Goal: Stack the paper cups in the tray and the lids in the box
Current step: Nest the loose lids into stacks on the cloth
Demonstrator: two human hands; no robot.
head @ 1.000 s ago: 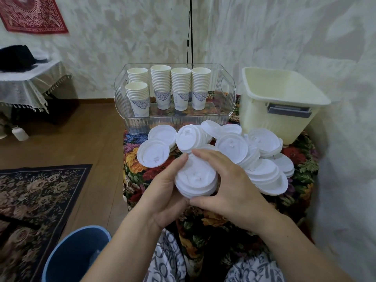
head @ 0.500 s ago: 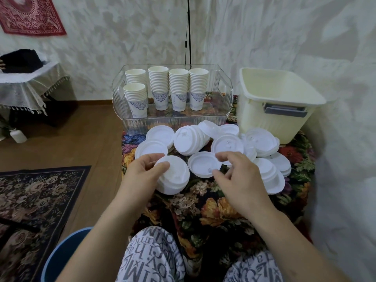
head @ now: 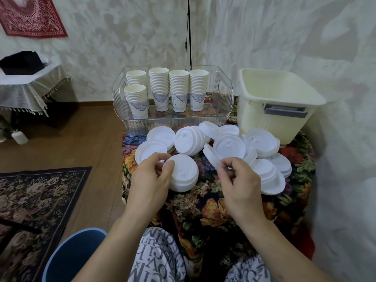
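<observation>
Cups (head: 166, 90) are stacked in the tray (head: 225, 102); the box (head: 284, 127) appears empty. Left hand (head: 150, 180) grips a lid stack (head: 184, 176); right hand (head: 240, 180) pinches one lid (head: 211, 157).

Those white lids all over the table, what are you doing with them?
A person is gathering the lids into stacks. The left hand holds a small stack of lids on the flowered tablecloth, and the right hand pinches a single lid by its edge. The paper cups already stand stacked in the clear tray. No lids show in the cream box from here.
</observation>
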